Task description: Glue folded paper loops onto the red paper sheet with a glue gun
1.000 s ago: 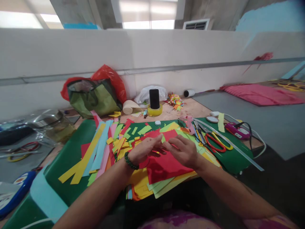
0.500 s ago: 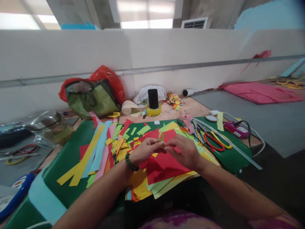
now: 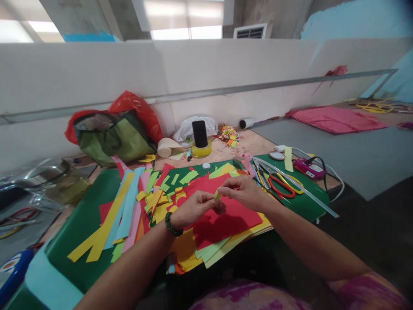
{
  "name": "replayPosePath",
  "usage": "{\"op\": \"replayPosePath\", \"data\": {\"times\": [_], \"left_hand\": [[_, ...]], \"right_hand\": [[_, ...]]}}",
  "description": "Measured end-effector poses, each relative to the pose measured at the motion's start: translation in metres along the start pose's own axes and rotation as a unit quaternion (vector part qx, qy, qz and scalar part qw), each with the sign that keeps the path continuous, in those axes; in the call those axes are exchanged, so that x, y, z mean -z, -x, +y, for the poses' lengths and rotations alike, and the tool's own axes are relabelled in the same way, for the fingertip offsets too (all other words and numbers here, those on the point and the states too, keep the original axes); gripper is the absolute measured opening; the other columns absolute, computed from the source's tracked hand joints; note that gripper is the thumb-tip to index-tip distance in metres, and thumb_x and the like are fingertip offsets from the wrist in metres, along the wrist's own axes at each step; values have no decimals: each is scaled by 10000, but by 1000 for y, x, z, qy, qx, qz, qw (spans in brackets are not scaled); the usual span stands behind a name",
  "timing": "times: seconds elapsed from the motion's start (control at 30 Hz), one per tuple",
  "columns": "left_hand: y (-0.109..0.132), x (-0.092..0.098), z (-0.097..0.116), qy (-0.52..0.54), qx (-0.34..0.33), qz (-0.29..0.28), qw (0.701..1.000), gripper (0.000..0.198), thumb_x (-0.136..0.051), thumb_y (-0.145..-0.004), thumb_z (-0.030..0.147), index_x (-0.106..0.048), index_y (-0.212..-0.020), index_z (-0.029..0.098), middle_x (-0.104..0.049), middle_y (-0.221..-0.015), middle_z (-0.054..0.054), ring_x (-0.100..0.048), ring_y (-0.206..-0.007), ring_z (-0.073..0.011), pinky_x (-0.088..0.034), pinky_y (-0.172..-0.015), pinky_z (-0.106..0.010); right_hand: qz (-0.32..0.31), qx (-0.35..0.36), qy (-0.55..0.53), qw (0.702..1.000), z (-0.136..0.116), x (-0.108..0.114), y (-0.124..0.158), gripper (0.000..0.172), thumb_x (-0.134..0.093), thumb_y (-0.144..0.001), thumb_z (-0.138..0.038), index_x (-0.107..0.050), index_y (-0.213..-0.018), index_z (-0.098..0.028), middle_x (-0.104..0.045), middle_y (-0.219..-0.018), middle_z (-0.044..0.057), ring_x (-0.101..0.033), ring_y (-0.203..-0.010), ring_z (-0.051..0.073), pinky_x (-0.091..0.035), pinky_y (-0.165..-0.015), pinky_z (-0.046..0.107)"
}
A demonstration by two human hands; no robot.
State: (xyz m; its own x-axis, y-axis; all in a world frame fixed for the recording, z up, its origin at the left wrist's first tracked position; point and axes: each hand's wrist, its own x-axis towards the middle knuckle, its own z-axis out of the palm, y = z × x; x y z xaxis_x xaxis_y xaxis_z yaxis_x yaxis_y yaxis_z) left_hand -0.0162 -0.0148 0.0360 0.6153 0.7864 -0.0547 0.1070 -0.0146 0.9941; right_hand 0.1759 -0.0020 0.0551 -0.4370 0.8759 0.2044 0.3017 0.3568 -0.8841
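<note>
Dark green beaded bracelet (image 3: 169, 227), purple-and-peach sleeve (image 3: 371, 290), similarly blotched garment front (image 3: 245, 296)

Paper piece (image 3: 217, 194) above sheets (image 3: 232, 219), strips (image 3: 112, 211) left, scissors (image 3: 272, 184) right, phone (image 3: 200, 134) and tape roll (image 3: 201, 151) behind

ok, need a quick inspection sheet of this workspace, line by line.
Surface: green cover over a brownish table, largely hidden by paper in the middle.
Job's things: small green strip at the fingertips of both hands, above a red sheet.
Clutter: yellow strips and mixed scraps on the left; red-handled scissors on the right; phone upright at the tape roll.
Left hand: fingertips closed on the strip.
Right hand: same.
Cables: white cable looping at the right edge; black cable at a magenta device.
Surroundings: white partition behind; green bag back left.
</note>
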Motion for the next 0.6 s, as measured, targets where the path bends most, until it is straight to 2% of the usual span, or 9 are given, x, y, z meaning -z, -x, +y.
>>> {"op": "replayPosePath", "data": {"times": [0.17,0.37,0.6], "left_hand": [[1,-1,3,6,9,-20,1000,481,-644,-796,571,-724,-791,97,-730,-762,-99,-667,-744,-180,-529,-779,-296],[2,-2,5,1,11,-24,1000,476,-643,-794,572,-717,-789,101,-729,-763,-93,-664,-735,-172,-526,-771,-283],[3,-3,7,-29,8,-35,999,491,-613,-812,582,-710,-789,101,-736,-789,-104,-673,-761,-183,-527,-779,-288]], "right_hand": [[-6,-24,2,1000,2,2,0,460,-601,-788,-573,-647,-607,-152,-566,-545,0,-503,-537,114,-384,-499,242],[-1,-46,-12,999,0,2,1,458,-580,-781,-573,-652,-622,-150,-573,-558,14,-514,-539,121,-407,-513,253],[-7,-46,-27,999,-3,6,3,386,-666,-724,-537,-685,-687,-153,-610,-613,9,-518,-581,116,-429,-554,247]]}}
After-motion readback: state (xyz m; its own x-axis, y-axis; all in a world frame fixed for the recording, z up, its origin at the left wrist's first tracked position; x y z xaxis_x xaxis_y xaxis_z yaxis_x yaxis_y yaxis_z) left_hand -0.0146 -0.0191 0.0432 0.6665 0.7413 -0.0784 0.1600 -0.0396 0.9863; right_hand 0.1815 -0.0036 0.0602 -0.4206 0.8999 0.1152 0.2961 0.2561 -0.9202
